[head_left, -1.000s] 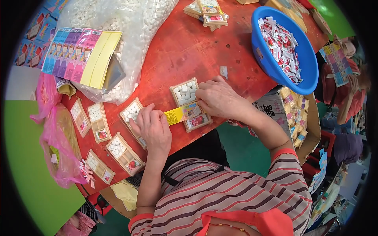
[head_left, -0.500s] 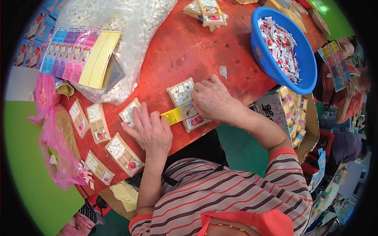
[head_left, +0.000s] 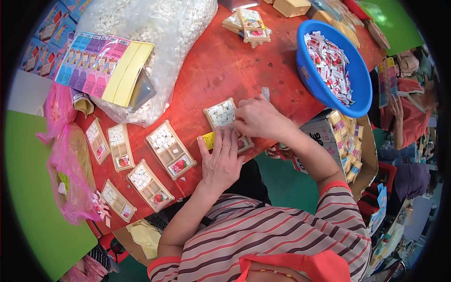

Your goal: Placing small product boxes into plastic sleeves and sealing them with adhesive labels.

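A small wooden compartment tray (head_left: 221,113) filled with white cubes in its upper part lies in front of me. Across its middle runs a paper label, mostly covered, with its yellow end (head_left: 207,140) sticking out on the left. My left hand (head_left: 221,157) lies over the label and the tray's lower part, fingers stretched out and flat. At the tray's right edge is my right hand (head_left: 263,117), its fingers bent and closed; what their tips hold is hidden. Just left stands another tray (head_left: 165,143) with white cubes and a strawberry-printed packet.
Several similar trays (head_left: 150,184) stand at the left by a pink plastic bag (head_left: 77,188). A clear bag of white cubes (head_left: 183,28) with printed sheets (head_left: 101,66) lies behind. A blue basin (head_left: 361,89) of packets sits far right, above a carton of trays (head_left: 369,174).
My left hand has moved right, from beside the neighbouring tray onto the label and the tray in front of me. The neighbouring tray is now uncovered. My right hand stays at the tray's right side.
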### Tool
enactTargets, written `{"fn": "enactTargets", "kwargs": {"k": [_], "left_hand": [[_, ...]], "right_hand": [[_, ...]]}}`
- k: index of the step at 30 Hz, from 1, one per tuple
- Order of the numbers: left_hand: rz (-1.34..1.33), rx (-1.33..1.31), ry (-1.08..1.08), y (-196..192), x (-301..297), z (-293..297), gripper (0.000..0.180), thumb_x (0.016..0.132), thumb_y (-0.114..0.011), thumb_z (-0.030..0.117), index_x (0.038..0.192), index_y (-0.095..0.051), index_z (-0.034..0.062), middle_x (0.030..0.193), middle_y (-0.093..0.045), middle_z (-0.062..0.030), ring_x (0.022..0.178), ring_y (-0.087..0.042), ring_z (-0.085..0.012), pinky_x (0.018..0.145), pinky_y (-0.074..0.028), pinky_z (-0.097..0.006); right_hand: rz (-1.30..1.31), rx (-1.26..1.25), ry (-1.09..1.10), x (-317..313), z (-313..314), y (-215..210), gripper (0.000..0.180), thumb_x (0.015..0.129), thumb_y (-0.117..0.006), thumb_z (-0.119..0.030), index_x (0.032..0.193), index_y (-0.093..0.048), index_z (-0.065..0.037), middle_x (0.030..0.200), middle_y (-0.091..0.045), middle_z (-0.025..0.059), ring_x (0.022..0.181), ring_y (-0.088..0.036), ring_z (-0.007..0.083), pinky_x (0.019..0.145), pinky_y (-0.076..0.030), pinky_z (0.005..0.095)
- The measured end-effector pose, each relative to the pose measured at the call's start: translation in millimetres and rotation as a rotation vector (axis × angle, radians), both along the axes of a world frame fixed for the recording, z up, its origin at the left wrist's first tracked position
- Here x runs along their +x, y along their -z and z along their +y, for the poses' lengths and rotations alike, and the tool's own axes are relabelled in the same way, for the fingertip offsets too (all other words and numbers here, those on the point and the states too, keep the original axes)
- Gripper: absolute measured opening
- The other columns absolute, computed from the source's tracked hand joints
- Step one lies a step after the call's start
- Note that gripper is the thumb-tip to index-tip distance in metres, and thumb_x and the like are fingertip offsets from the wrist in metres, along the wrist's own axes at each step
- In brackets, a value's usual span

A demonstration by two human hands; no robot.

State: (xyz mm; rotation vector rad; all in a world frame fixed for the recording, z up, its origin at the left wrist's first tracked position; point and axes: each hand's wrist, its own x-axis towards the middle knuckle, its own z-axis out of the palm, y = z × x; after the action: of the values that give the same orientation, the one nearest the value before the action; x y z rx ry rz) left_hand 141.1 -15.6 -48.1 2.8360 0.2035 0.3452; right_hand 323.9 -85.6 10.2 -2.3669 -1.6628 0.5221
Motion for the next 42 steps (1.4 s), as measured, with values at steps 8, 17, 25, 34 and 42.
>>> {"fn": "enactTargets", "kwargs": {"k": [8,17,25,34,42], "left_hand": [[-0.032,0.001,0.067,0.2,1.4,1.7,0.065,0.080,-0.065,0.032,0.133,-0.046,-0.0006,0.143,-0.041,-0.0165,0.138,-0.031,-0.0309,0.108,-0.006,-0.067],[-0.032,-0.066,0.222,-1.3,-1.0,-20.4,0.067,0.076,-0.069,0.028,0.133,-0.048,-0.0002,0.144,-0.040,-0.0165,0.140,-0.028,-0.0307,0.108,-0.009,-0.067],[-0.030,0.013,0.265,0.3,2.4,-14.5,0.065,0.079,-0.066,0.032,0.133,-0.048,0.0009,0.142,-0.043,-0.0148,0.137,-0.033,-0.0305,0.110,-0.011,-0.064],[-0.062,0.050,0.311,2.5,5.4,-18.4,0.061,0.081,-0.065,0.031,0.132,-0.050,0.0011,0.142,-0.043,-0.0147,0.138,-0.033,-0.0300,0.110,-0.011,-0.064],[-0.072,-0.003,0.363,2.3,8.8,-22.3,0.054,0.084,-0.063,0.029,0.130,-0.052,0.0013,0.142,-0.044,-0.0137,0.138,-0.032,-0.0288,0.110,-0.013,-0.062]], "right_hand": [[-0.130,0.446,0.215,25.1,10.3,29.7,0.019,0.085,-0.062,-0.020,0.097,-0.068,-0.007,0.086,-0.060,0.0118,0.085,-0.059,0.0321,0.073,-0.047,0.0430],[-0.083,0.382,0.193,9.2,-50.6,36.6,0.019,0.085,-0.063,-0.016,0.101,-0.067,-0.005,0.094,-0.058,0.0117,0.089,-0.057,0.0298,0.078,-0.045,0.0410],[0.886,0.529,0.968,-33.0,-158.8,46.7,0.022,0.090,-0.059,-0.017,0.102,-0.062,0.001,0.089,-0.064,0.0063,0.082,-0.062,0.0124,0.074,-0.050,0.0279],[1.582,0.824,1.029,-112.6,-118.4,84.6,0.037,0.089,-0.061,-0.033,0.109,-0.063,-0.002,0.083,-0.065,0.0027,0.073,-0.062,0.0104,0.070,-0.051,0.0249],[1.480,0.985,1.204,-121.6,-95.5,81.5,0.032,0.087,-0.065,-0.028,0.108,-0.065,-0.003,0.086,-0.067,0.0042,0.067,-0.063,0.0107,0.055,-0.051,0.0246]]}}
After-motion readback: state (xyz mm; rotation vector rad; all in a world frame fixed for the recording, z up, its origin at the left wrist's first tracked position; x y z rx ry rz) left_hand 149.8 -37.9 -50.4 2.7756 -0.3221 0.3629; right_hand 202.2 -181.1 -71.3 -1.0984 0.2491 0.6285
